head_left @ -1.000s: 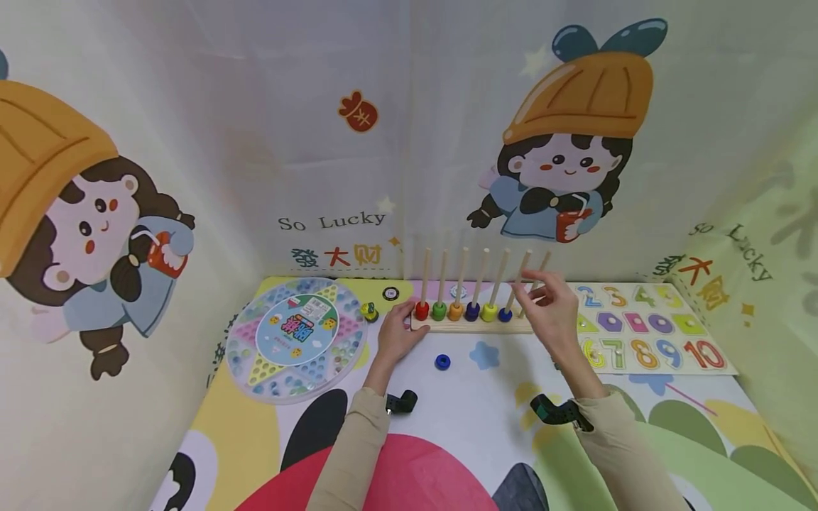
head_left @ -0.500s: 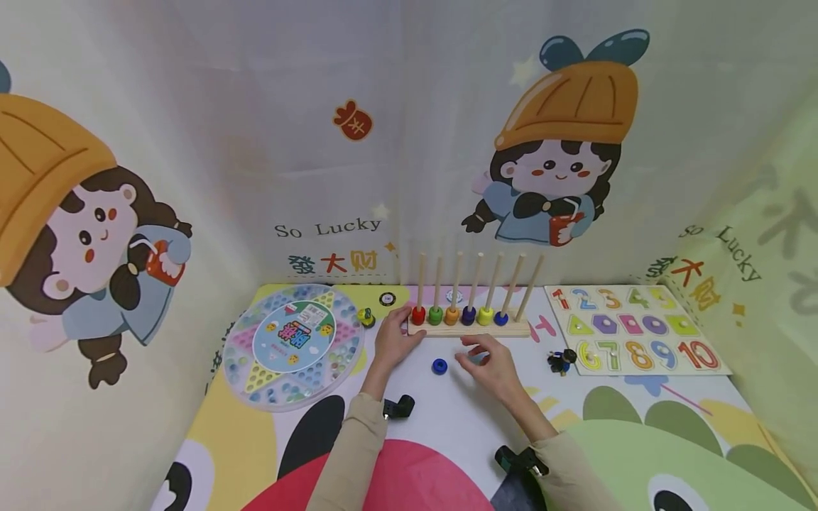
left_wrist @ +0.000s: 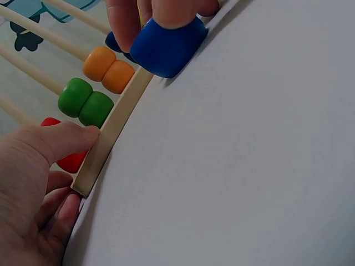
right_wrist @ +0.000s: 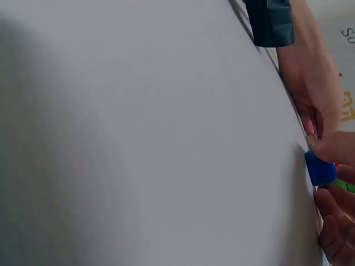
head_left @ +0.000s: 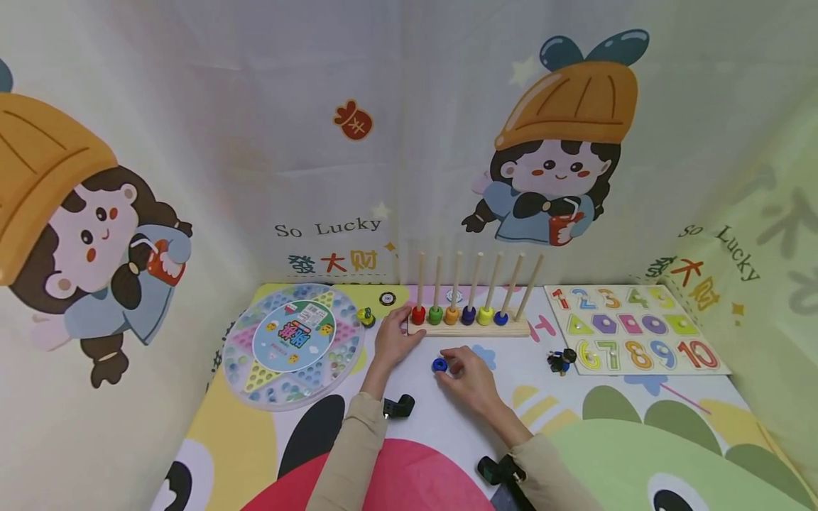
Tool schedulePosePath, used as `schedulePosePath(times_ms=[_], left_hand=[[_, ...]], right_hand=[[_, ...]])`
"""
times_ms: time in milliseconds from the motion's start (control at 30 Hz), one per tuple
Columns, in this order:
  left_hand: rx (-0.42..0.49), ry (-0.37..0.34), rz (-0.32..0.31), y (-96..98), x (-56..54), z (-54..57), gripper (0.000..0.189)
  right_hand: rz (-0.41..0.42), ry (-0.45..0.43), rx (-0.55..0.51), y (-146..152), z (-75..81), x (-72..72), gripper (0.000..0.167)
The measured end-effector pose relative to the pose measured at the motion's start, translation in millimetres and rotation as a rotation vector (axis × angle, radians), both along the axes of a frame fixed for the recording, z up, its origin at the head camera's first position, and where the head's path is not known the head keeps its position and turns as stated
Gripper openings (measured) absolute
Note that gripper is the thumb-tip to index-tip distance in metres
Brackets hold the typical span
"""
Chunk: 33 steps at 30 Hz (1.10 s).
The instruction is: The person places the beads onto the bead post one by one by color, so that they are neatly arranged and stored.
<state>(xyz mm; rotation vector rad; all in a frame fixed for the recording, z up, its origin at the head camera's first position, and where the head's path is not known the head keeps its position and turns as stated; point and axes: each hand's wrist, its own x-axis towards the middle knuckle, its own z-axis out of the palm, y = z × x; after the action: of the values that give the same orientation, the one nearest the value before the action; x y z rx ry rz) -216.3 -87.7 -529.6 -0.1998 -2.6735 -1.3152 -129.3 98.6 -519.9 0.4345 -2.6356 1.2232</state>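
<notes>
A wooden stand (head_left: 469,330) carries a row of upright pegs, with red, green, orange, dark blue, yellow and blue beads low on them; the rightmost peg is bare. My left hand (head_left: 395,339) grips the stand's left end, its thumb over the base beside the red beads in the left wrist view. In front of the stand, a loose blue bead (head_left: 439,365) is at the white tabletop. My right hand (head_left: 471,380) pinches this bead between thumb and fingers, as the blue bead (right_wrist: 320,168) shows in the right wrist view.
A round Chinese checkers board (head_left: 294,348) lies at the left, with a small yellow-green toy (head_left: 366,317) beside it. To the right are a number and shape puzzle board (head_left: 639,330) and a small dark figure (head_left: 562,361). A printed curtain (head_left: 307,163) hangs behind.
My right hand has come from the rightmost pegs down and left to the loose blue bead and taken hold of it. The left hand stays on the stand.
</notes>
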Motion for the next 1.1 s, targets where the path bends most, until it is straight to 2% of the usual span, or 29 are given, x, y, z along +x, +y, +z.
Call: schedulePosePath(times_ms=[300,867,1100], left_hand=[[0.001,0.026,-0.021,0.6,0.9,-0.9,0.063],[0.016,0.005,-0.012,-2.0,0.9,-1.8,0.064],[0.034,0.029,-0.028,-1.5,1.4,-0.3,0.062]], right_hand=[[-0.024,0.009,-0.013,-1,0.5,-0.2,0.029],[-0.091,0.042,-0.093,22,19.9,-10.1,0.032],[-0.119,0.064,-0.081,39,31.2,-16.5,0.032]])
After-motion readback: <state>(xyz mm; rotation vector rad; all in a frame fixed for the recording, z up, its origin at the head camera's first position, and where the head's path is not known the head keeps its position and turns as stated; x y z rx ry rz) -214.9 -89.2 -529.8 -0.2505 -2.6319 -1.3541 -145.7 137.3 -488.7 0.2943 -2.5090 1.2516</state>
